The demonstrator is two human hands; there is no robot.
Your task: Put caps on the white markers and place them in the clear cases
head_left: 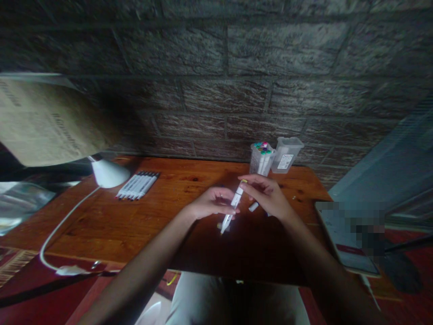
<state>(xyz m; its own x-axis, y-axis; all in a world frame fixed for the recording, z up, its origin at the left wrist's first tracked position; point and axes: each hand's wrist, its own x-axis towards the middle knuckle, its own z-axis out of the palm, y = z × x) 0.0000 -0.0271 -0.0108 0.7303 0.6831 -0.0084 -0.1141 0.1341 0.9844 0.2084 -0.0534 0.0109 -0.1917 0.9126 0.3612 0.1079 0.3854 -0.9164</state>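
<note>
A white marker point(236, 198) is held slantwise above the wooden table, its bare tip pointing down toward me. My left hand point(213, 203) is closed round its lower barrel. At the upper end, my right hand point(265, 192) pinches the marker by a yellow-marked end. A loose whitish cap point(253, 206) lies on the table just below my right hand. Behind that hand stands a clear container point(262, 159) of markers with coloured ends. To the left, several white markers point(138, 185) lie side by side in a row.
An open-topped clear box point(287, 155) stands beside the marker container, against the brick wall point(203, 99). A lamp with a white base point(108, 174) and a paper-like shade point(43, 119) is at the left, its cord point(64, 221) crossing the table point(158, 230). A tablet-like device point(345, 239) lies at the right edge.
</note>
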